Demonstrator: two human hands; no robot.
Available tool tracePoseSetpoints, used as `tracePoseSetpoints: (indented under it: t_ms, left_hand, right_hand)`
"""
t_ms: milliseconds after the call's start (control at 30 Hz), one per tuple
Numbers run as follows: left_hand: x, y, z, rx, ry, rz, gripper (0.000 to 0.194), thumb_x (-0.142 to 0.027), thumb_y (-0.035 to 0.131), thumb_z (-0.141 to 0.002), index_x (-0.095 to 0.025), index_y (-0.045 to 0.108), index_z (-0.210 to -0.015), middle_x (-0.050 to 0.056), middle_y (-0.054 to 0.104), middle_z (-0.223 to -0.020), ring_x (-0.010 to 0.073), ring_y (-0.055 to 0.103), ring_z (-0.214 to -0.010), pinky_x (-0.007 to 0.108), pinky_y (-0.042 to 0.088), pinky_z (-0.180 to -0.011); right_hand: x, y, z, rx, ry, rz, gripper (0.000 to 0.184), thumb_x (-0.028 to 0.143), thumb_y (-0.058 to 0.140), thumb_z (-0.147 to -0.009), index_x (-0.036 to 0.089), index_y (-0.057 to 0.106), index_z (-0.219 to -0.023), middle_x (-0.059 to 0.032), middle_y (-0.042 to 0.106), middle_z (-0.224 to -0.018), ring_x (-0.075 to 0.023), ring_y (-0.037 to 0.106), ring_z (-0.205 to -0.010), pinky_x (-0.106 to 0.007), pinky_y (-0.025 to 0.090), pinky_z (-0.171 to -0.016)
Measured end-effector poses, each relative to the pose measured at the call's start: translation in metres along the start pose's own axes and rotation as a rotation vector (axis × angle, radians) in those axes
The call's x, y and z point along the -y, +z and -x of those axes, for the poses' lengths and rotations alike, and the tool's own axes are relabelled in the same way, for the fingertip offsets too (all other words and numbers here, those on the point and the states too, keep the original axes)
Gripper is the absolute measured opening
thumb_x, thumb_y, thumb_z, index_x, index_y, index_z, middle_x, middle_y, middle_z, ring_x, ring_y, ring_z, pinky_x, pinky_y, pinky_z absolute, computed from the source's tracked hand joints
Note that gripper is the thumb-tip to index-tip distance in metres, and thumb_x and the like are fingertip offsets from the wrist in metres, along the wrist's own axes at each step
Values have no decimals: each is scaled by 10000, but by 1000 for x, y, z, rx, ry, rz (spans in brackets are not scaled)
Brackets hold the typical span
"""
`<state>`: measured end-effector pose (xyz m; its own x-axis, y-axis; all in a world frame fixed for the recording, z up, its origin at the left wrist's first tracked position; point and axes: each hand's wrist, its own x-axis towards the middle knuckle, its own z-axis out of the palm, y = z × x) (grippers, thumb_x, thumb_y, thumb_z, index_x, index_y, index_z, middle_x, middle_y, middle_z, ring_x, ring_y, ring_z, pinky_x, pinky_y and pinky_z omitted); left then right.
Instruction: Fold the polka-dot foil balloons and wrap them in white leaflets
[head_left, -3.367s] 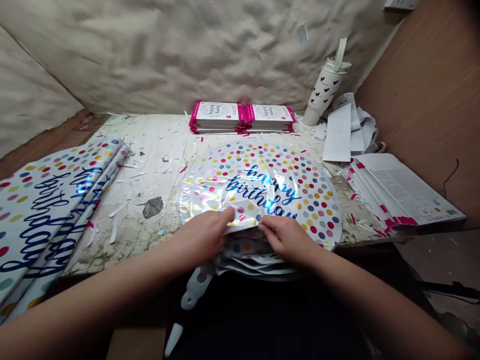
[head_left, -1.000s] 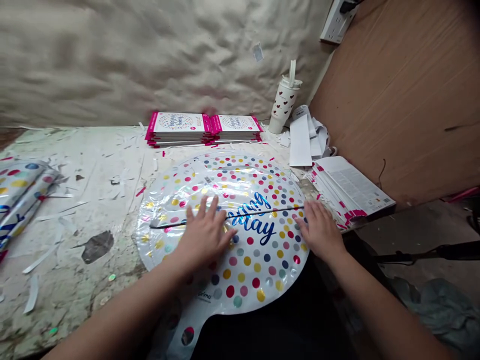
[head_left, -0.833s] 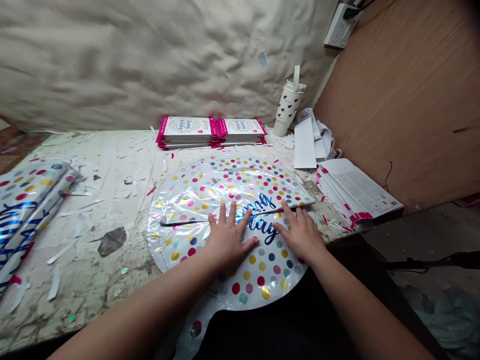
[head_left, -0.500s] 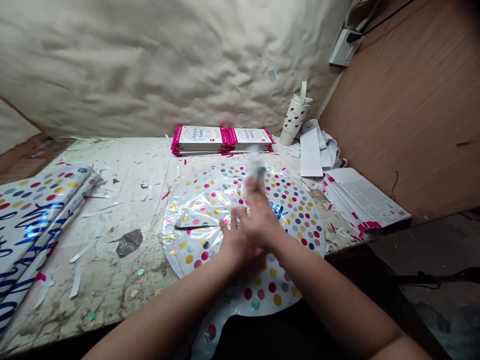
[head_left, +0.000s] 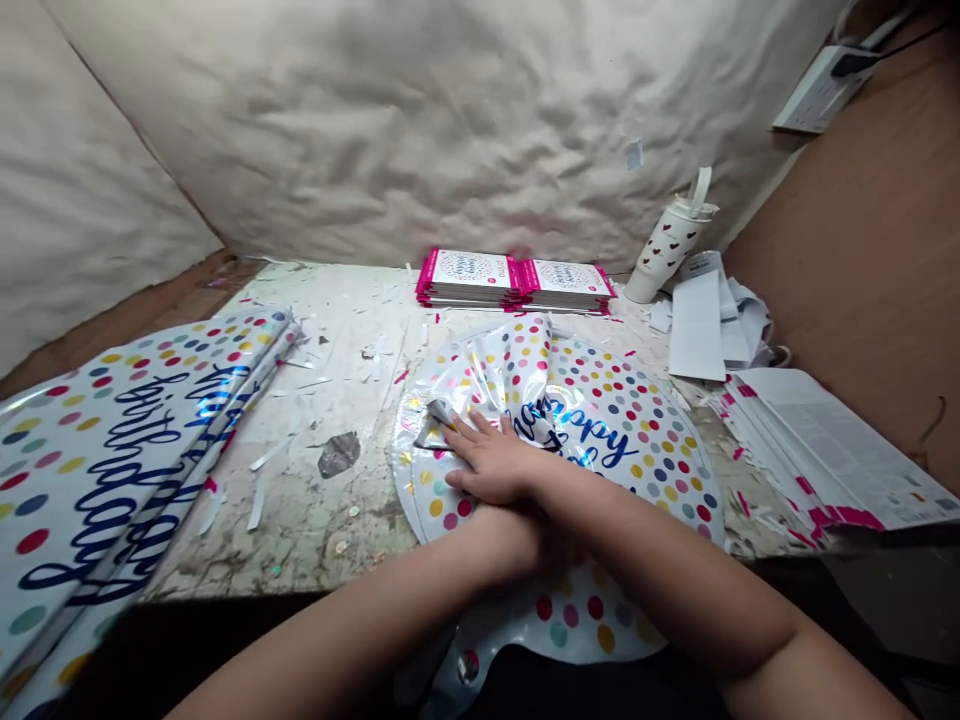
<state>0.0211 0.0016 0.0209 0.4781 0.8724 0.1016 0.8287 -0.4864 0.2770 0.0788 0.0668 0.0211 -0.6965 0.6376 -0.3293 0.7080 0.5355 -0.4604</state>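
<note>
A stack of round foil balloons with coloured dots and blue "happy birthday" writing lies at the table's near edge. The top balloon is folded into a narrow wedge that runs from the far side down to the left. My right hand reaches across to the left and lies flat on the wedge's near end, fingers stretched out. My left arm crosses under my right forearm. Only the wrist of my left hand shows, and its fingers are hidden.
Folded balloons of the same print are piled at the left. Two stacks of pink-edged packets stand by the back wall, next to a heart-print tumbler. White paper strips and printed cards lie at the right. Paper scraps litter the worn table.
The top balloon went from folded in half to a narrow wedge. My right hand swept left across it, and my arms are now crossed. The view turned left.
</note>
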Motion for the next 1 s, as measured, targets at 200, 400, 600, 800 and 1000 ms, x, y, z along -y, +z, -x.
tracePoseSetpoints:
  t_ms: [200,400,600,800,1000]
  left_hand:
    - [66,-52,36,160,240,40,195,-237,469,-831,-213,662,-841,23,687,-828,161,627,-749,252,486,-718]
    - [132,-46,10,34,325,-395,277,-110,432,-810,-153,608,-1019,128,633,-1032,262,556,-989,429,387,-891]
    - [133,-40,2,-5,363,-449,214,-138,404,-827,-152,592,-727,97,606,-723,229,562,-728,373,442,-706]
    - [131,-32,-2,-29,306,-414,188,-145,419,-808,-150,594,-875,96,615,-817,227,572,-774,370,451,-734]
    - [139,-28,-2,-9,333,-482,229,-101,381,-838,-131,606,-867,112,631,-779,238,603,-720,341,468,-624]
  right_hand:
    - [-7,10,4,-39,-57,58,665,532,321,-860,246,147,-1434,-9,34,-1511,-304,-62,-1369,-658,-59,-1006]
    - [-3,11,17,-169,-80,50,648,408,431,-830,208,222,-1410,-80,129,-1504,-312,66,-1368,-622,69,-1035]
    - [-29,12,70,-693,215,124,521,196,444,-767,159,414,-1286,-86,235,-1472,-246,127,-1365,-440,173,-1089]
    - [-61,6,73,-637,510,0,607,240,465,-719,162,360,-1312,-105,522,-1237,-254,517,-1064,-349,436,-871]
    - [-54,8,57,-631,589,257,528,100,324,-804,127,346,-1331,-147,566,-1119,-261,561,-884,-338,454,-671]
